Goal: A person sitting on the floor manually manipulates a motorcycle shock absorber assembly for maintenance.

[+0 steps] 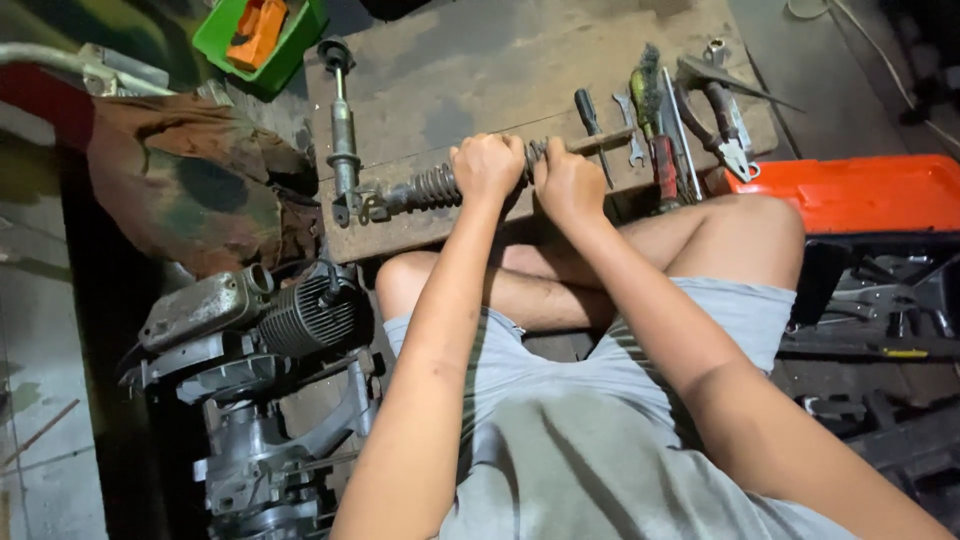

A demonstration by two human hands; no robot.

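Observation:
A coil-spring shock absorber (418,187) lies across a wooden board (480,70) in front of my crossed legs. My left hand (487,165) is clenched around the spring near its middle. My right hand (567,185) grips the same spring just to the right, the two fists almost touching. A second shock absorber rod (343,125) lies upright on the board at the left, its lower end meeting the left end of the spring unit.
A screwdriver (590,115), spanner (630,125), wire brush (648,90) and pliers (722,115) lie on the board's right side. An orange toolbox lid (860,190) sits at right, a green bin (262,40) top left, an engine block (270,330) lower left.

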